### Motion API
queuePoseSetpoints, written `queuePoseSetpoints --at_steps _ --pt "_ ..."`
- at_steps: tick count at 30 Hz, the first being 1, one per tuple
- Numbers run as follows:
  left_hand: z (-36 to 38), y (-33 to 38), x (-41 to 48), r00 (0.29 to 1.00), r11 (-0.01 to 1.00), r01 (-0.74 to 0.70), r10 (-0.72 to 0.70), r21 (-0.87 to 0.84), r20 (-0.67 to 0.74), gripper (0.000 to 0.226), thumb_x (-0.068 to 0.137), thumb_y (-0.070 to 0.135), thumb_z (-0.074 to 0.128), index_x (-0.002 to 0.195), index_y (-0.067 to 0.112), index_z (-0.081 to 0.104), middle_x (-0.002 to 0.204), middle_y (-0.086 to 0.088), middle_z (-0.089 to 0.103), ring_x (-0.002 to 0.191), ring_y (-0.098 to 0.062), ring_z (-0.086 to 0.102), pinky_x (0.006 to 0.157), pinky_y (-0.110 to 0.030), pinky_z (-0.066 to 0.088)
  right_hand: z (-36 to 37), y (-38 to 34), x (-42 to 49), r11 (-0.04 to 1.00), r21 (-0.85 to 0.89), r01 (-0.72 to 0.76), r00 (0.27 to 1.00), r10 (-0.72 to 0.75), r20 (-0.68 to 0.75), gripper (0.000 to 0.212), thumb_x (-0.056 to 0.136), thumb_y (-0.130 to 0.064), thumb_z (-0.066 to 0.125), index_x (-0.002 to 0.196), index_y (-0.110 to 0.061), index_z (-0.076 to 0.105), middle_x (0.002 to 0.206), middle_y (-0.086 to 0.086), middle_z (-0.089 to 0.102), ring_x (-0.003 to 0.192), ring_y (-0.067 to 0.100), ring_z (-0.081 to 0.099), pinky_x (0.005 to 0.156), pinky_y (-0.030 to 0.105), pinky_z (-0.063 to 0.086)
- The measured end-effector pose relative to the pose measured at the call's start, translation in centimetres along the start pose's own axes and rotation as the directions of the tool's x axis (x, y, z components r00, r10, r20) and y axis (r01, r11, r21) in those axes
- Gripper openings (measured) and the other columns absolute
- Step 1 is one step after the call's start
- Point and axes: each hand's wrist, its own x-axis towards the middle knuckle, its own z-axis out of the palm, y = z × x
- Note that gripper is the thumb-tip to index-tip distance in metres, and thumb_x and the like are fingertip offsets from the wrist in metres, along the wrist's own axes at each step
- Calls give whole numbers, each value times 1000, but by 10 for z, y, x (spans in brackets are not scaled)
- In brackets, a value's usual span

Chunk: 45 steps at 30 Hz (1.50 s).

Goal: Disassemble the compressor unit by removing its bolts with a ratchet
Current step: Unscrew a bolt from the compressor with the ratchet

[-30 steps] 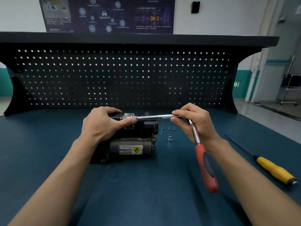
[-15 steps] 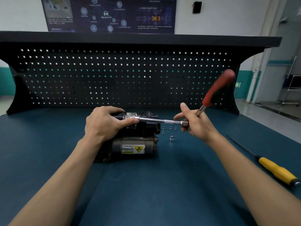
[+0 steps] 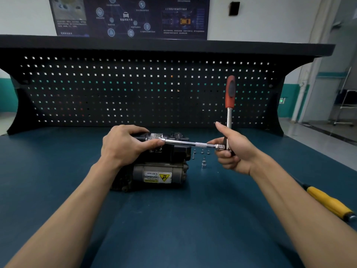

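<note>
While upright, ratchet (image 3: 229, 97) clasped by right hand (image 3: 234, 149), extension (image 3: 185, 143) atop compressor (image 3: 160, 171) by left hand (image 3: 123, 146).

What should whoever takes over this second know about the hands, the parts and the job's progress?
Left hand: on top of the compressor, pinching the bar's far end against it.
Right hand: grips the ratchet at its head, handle pointing up.
The bar runs level from ratchet to compressor top.
Done: several bolts are out, standing on the bench right of the compressor, beside a loose socket.
Left: the bolt under the bar; whether more remain is hidden by the left hand.
Screwdriver lies unused at far right.
</note>
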Motion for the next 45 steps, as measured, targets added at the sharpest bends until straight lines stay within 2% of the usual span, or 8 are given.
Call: queuePoseSetpoints --at_steps 5,10,17,20,27,35,40,45 --pt "-1 -1 1 1000 1000 -12 12 -29 15 82 36 102 57 90 45 75 82 28 70 89 1 66 82 -33 54 -2 -3 -2 993 86 -80 992 71 103 52 86 -68 57 73 -18 60 44 -5 28 32 7 17 34 17 16" --pt "-2 -2 2 1000 999 -20 21 -44 19 78 37 102 58 89 46 75 80 28 70 88 1 66 83 -34 56 -5 -4 -3 974 172 -144 975 111 191 47 94 -60 48 67 -24 34 41 -8 28 29 4 19 32 17 16" --pt "-1 -2 1 999 999 -34 34 -40 5 78 38 103 56 89 46 75 83 28 71 89 1 66 84 -36 56 -2 -5 -4 950 260 -174 972 123 201 37 80 -47 63 82 -10 65 40 -10 26 28 4 19 30 18 17" --pt "-1 -2 1 1000 998 -29 29 -50 6 77 38 102 56 89 48 74 82 30 70 88 3 66 83 -33 55 -3 -4 -3 975 189 -118 987 94 131 34 84 -42 66 62 -19 55 42 -8 29 31 5 20 31 19 18" --pt "-1 -4 -2 998 997 -47 49 -57 40 71 38 99 62 94 55 67 87 40 65 87 18 59 74 -18 43 -6 4 -5 957 -203 209 977 -198 73 30 64 -45 84 76 -23 67 56 2 51 42 10 39 42 19 32" --pt "-2 -4 -1 998 998 -41 43 -38 49 76 33 99 64 95 55 66 88 42 63 86 16 59 75 -19 43 -7 8 -4 677 -470 566 801 -587 120 6 82 -26 79 88 -25 80 68 12 61 64 12 54 61 17 46" --pt "-1 -5 -1 998 998 -38 40 -39 52 74 33 99 64 94 57 65 89 41 63 87 12 61 74 -18 43 -2 15 2 404 -554 728 554 -823 128 20 81 4 78 99 -3 77 78 -2 64 70 -6 61 69 6 44" --pt "-1 -4 -1 998 998 -28 31 -47 53 72 37 100 63 94 56 66 87 39 65 84 13 61 73 -19 45 -7 19 11 136 -695 706 362 -913 189 27 77 4 83 103 -6 78 80 1 66 73 -3 60 72 10 45"
